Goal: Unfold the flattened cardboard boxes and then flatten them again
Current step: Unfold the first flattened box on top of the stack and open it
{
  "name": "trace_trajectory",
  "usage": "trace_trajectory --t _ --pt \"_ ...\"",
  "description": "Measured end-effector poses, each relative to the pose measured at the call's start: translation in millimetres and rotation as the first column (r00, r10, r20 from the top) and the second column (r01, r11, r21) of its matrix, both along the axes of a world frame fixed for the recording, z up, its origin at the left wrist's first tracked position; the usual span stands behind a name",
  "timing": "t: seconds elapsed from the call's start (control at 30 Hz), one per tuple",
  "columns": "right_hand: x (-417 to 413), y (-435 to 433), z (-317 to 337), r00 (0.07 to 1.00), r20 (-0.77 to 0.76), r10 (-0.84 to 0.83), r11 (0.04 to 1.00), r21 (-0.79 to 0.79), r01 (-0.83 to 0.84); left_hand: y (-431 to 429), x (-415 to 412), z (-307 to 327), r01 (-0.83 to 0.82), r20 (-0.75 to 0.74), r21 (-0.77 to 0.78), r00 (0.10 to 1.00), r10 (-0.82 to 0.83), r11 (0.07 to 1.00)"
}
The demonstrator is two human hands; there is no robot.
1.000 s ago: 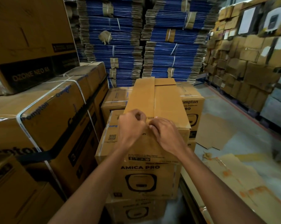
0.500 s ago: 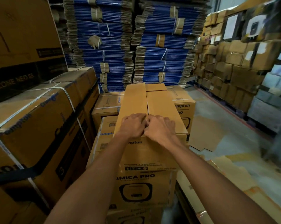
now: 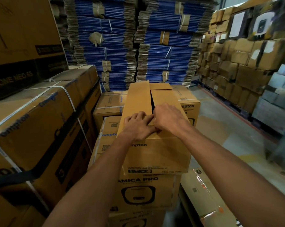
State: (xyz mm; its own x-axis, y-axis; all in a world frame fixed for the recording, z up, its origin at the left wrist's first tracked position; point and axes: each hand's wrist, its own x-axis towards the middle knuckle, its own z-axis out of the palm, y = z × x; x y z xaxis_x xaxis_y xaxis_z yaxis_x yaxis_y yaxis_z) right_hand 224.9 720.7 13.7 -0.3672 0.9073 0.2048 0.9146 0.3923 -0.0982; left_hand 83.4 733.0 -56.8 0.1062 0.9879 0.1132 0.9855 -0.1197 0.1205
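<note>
An opened-up brown cardboard box lies on top of a stack of printed cartons, its two long top flaps meeting at a centre seam. My left hand lies on the left flap near the front end, fingers bent, tips hooked at the seam. My right hand is on the right flap, fingers curled down into the seam and gripping that flap's edge. A dark gap shows between the flaps just beyond my right hand.
Strapped cartons crowd the left side. Tall stacks of flattened blue boxes stand behind. A wall of brown cartons fills the right. Flat cardboard sheets lie on the floor to the right.
Both hands have slid a little farther along the seam. The right flap's edge has lifted, and a dark gap has opened between the flaps.
</note>
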Motion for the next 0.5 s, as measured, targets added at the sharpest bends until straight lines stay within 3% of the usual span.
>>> trace_trajectory --t 0.17,0.37,0.5 --pt "-10.5 -0.2 2.6 0.996 0.068 0.050 0.998 -0.047 -0.047 6.6 5.6 9.8 0.151 0.070 -0.125 0.987 -0.143 0.981" --pt "9.6 13.9 9.9 0.996 0.053 0.070 0.997 -0.014 -0.070 26.1 23.4 31.5 0.173 0.204 -0.309 0.972 -0.112 0.935" --pt "21.4 20.9 5.8 0.996 -0.014 0.083 0.997 0.001 -0.083 33.5 34.5 28.1 0.075 0.318 -0.212 0.948 -0.004 0.974"
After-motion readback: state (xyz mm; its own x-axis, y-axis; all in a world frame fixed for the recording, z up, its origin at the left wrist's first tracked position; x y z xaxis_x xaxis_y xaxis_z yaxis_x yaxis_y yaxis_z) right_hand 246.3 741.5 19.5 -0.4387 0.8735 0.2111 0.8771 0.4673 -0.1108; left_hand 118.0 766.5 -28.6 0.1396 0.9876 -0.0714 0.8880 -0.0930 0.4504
